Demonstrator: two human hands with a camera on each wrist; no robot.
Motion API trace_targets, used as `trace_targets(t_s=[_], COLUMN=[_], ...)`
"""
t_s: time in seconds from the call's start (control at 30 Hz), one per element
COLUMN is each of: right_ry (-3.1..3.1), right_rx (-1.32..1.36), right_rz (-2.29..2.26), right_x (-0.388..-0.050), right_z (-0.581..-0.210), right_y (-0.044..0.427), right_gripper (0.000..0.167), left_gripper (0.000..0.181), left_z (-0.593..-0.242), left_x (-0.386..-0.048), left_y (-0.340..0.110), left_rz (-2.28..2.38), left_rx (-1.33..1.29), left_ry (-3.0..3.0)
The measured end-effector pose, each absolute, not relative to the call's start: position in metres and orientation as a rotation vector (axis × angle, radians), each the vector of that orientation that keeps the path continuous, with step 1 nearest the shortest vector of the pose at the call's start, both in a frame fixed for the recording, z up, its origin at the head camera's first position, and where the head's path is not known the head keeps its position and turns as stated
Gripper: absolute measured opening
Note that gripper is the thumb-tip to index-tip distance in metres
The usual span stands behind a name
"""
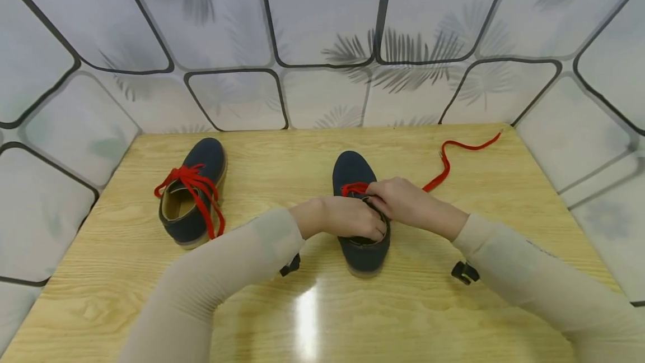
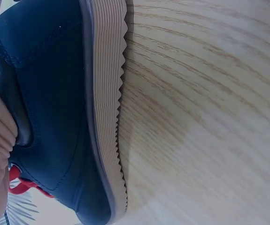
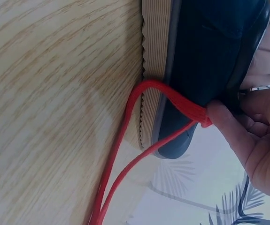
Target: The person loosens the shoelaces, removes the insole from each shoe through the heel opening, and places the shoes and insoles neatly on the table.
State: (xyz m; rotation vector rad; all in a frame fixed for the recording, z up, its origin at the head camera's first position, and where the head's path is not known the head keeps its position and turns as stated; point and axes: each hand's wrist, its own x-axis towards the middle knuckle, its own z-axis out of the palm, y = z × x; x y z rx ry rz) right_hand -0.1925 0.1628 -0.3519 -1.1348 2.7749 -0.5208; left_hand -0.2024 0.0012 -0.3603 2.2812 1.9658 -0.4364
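Note:
A navy shoe (image 1: 361,254) with a ridged tan sole (image 2: 110,70) stands upright on the table, toe away from me. My left hand (image 1: 353,217) reaches into its opening from the left; the bent fingers are partly hidden inside, so their hold does not show. On the other side, my right hand (image 1: 403,200) pinches the shoe's lacing edge between thumb and fingers. By its fingertip in the right wrist view, a red shoelace (image 3: 149,84) comes out in two strands. The lace also crosses the shoe front and trails right over the table.
Another navy shoe (image 1: 188,231) with a tied red bow (image 1: 190,177) stands at the left. All this is on a pale wooden table (image 1: 428,307), with patterned fabric walls (image 1: 322,97) along its back and sides. The lace's far end lies near the back right corner.

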Motion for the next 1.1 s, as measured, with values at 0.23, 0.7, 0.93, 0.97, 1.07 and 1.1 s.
trace_targets(t_s=[0.23, 0.7, 0.93, 0.97, 1.07, 1.1], right_ry=[2.790, 2.766, 2.770, 2.769, 2.767, 2.766], right_rx=[-1.152, -1.095, -1.096, -1.088, -1.097, -1.096], right_rz=[-0.445, -0.521, -0.505, -0.506, -0.510, -0.513], right_x=[-0.1931, -0.1904, -0.1919, -0.1923, -0.1929, -0.1930], right_z=[-0.3493, -0.3521, -0.3527, -0.3533, -0.3539, -0.3541], right_y=[0.1606, 0.1594, 0.1596, 0.1601, 0.1611, 0.1615], right_gripper=[0.011, 0.011, 0.011, 0.010, 0.011, 0.011], left_gripper=[0.029, 0.036, 0.035, 0.035, 0.035, 0.035], left_z=[-0.3604, -0.3641, -0.3636, -0.3633, -0.3626, -0.3624], left_x=[-0.2023, -0.1959, -0.1951, -0.1952, -0.1957, -0.1956], left_y=[0.0035, 0.0053, 0.0043, 0.0045, 0.0047, 0.0048], left_rz=[-0.679, -0.767, -0.782, -0.775, -0.772, -0.770], left_rx=[2.252, 2.175, 2.188, 2.191, 2.200, 2.202], left_ry=[1.980, 1.974, 1.984, 1.984, 1.979, 1.978])
